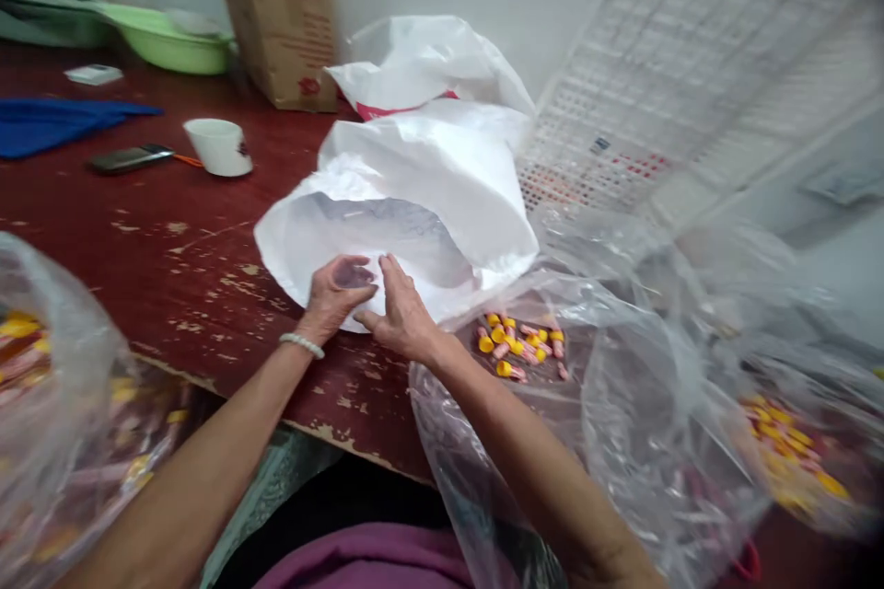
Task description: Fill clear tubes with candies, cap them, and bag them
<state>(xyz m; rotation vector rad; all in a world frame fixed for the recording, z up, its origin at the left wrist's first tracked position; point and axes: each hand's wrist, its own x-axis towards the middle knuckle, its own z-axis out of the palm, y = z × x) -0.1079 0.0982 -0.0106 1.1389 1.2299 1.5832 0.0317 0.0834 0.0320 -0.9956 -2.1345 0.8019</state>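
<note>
A white sack lies on the table with its wide mouth facing me. Both my hands are at the lower lip of that mouth. My left hand, with a beaded bracelet on its wrist, has thumb and fingers curved and apart; nothing shows in its grasp. Close beside it, my right hand has its fingers stretched forward and its thumb out to the left. Whether either hand presses on the sack I cannot tell. To the right, small pink pieces with yellow caps lie on clear plastic.
A clear plastic bag spreads at the right, near a leaning white plastic crate. More capped pieces fill bags at the left and far right. Behind stand a white cup, cardboard box and green basin.
</note>
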